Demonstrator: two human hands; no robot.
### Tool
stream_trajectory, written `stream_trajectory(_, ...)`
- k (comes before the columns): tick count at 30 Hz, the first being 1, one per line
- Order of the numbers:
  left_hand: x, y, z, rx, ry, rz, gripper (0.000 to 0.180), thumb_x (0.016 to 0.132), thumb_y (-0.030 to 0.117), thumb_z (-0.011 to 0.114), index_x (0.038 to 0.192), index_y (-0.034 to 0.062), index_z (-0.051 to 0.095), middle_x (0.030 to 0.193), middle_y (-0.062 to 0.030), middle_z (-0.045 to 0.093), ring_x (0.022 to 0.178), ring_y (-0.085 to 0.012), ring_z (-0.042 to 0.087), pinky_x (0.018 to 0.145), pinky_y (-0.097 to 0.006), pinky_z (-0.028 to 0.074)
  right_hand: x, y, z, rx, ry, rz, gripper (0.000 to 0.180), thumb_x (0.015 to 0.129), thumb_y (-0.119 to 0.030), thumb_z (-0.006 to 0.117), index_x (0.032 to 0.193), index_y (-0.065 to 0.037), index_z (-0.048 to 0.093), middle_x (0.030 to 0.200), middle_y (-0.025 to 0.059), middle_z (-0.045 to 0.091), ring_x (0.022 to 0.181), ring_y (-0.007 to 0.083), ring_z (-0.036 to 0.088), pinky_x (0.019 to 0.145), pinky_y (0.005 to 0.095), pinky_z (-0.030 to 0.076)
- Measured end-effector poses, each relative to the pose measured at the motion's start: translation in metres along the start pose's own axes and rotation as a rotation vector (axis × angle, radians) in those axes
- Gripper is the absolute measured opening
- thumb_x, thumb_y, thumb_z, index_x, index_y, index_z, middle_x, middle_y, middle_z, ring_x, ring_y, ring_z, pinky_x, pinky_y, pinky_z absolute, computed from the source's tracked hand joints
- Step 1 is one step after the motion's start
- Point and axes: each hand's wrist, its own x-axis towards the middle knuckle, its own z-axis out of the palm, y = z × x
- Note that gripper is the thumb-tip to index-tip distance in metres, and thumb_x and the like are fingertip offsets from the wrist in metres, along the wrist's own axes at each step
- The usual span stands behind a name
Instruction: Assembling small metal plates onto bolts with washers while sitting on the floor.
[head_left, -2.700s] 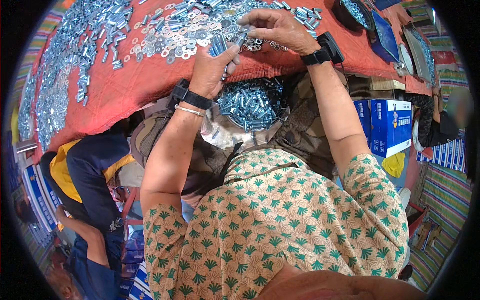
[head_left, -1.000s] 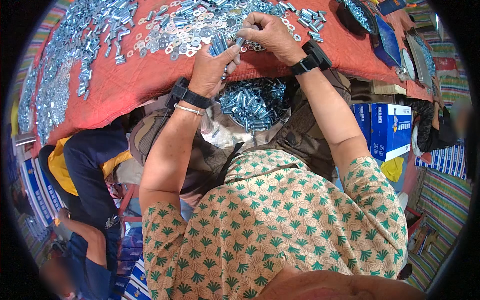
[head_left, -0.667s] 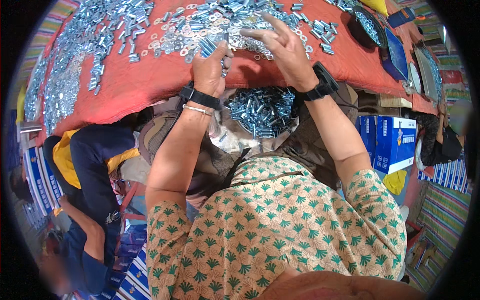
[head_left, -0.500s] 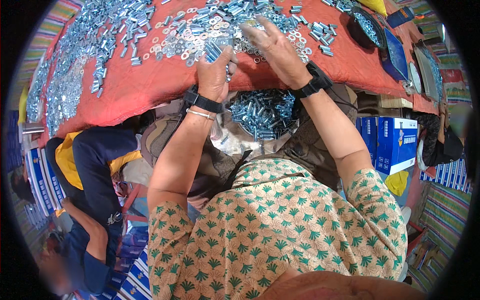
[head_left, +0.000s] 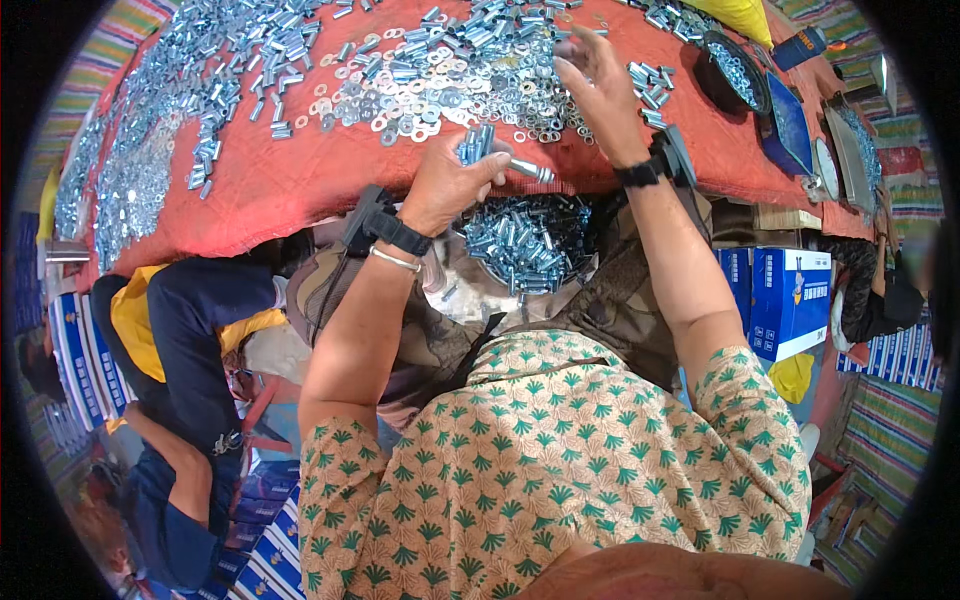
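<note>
Head view, centre top: the left hand point(head_left: 450, 185) is closed around a bundle of bolts point(head_left: 478, 145), their silver ends standing up out of the fist, with one bolt point(head_left: 530, 168) jutting sideways from between thumb and fingers toward the right. A black wrist strap point(head_left: 385, 225) and a thin bangle point(head_left: 395, 260) sit on the left forearm.

Upper right of centre: the right hand point(head_left: 600, 95) is raised over the table with fingers loosely spread and slightly curled; whether a small part lies between the fingertips cannot be told. A black watch point(head_left: 655, 165) circles the right wrist. The two hands are near each other but apart.

Across the top: a red cloth point(head_left: 300, 180) covers the table and carries a heap of washers point(head_left: 440, 85) just beyond both hands, and a wider scatter of bolts and sleeves point(head_left: 160, 130) toward the left edge. A dark bowl point(head_left: 735, 75) with small hardware stands at the far right of the cloth.

Below the hands, at the table edge: a bag of bolts point(head_left: 525, 245) lies open on the lap, directly under the left hand.

Lower half: the patterned shirt point(head_left: 540, 460) fills the foreground. At the left another person in blue and yellow point(head_left: 190, 330) is bent low beside the table. Blue boxes point(head_left: 785, 300) stand at the right.
</note>
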Motion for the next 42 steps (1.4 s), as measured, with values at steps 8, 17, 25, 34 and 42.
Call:
stream_trajectory(8, 0.007, 0.006, -0.009, -0.104, 0.035, -0.059, 0.013, 0.089, 0.014, 0.064, 0.095, 0.0030, 0.061, 0.072, -0.0033, 0.064, 0.051, -0.0048, 0.049, 0.043, -0.019, 0.035, 0.054, 0.029, 0.048, -0.474, -0.283, -0.328, 0.017, 0.084, -0.016, 0.061, 0.094, -0.005, 0.069, 0.088, 0.0126, 0.067, 0.082, 0.0289, 0.065, 0.072, 0.0374, 0.051)
stream_trajectory(17, 0.022, 0.014, -0.033, -0.284, 0.071, 0.010, 0.013, 0.089, 0.008, 0.059, 0.099, -0.0004, 0.057, 0.085, -0.0123, 0.068, 0.058, -0.0081, 0.055, 0.042, -0.018, 0.036, 0.082, 0.071, 0.118, -0.984, -0.446, -0.463, 0.012, 0.076, -0.012, 0.061, 0.083, -0.006, 0.069, 0.080, 0.0139, 0.067, 0.076, 0.0333, 0.066, 0.068, 0.0425, 0.053)
stream_trajectory(25, 0.017, 0.012, -0.035, -0.379, 0.048, -0.038, 0.016, 0.089, 0.013, 0.063, 0.100, 0.0035, 0.057, 0.083, -0.0101, 0.069, 0.057, -0.0063, 0.055, 0.043, -0.017, 0.036, 0.074, 0.046, 0.075, -0.780, -0.584, -0.239, 0.027, 0.072, -0.013, 0.063, 0.096, -0.001, 0.068, 0.082, 0.0154, 0.068, 0.071, 0.0237, 0.065, 0.066, 0.0373, 0.052)
stream_trajectory(34, 0.016, 0.004, -0.024, -0.208, 0.078, -0.059, 0.018, 0.087, 0.018, 0.067, 0.097, 0.0048, 0.063, 0.071, -0.0036, 0.065, 0.051, -0.0054, 0.053, 0.043, -0.017, 0.037, 0.022, -0.006, 0.029, 0.431, -0.495, 0.374, 0.018, 0.088, -0.014, 0.065, 0.101, -0.001, 0.061, 0.084, 0.0034, 0.065, 0.077, 0.0114, 0.063, 0.071, 0.0242, 0.050)
stream_trajectory(42, 0.014, 0.008, -0.020, -0.002, 0.123, 0.033, 0.014, 0.090, 0.014, 0.062, 0.098, 0.0024, 0.063, 0.073, -0.0036, 0.065, 0.054, -0.0054, 0.055, 0.046, -0.015, 0.039, 0.006, -0.006, 0.031, 0.352, -0.576, 0.397, 0.018, 0.090, -0.016, 0.064, 0.099, -0.001, 0.060, 0.084, 0.0033, 0.064, 0.075, 0.0104, 0.063, 0.069, 0.0235, 0.052)
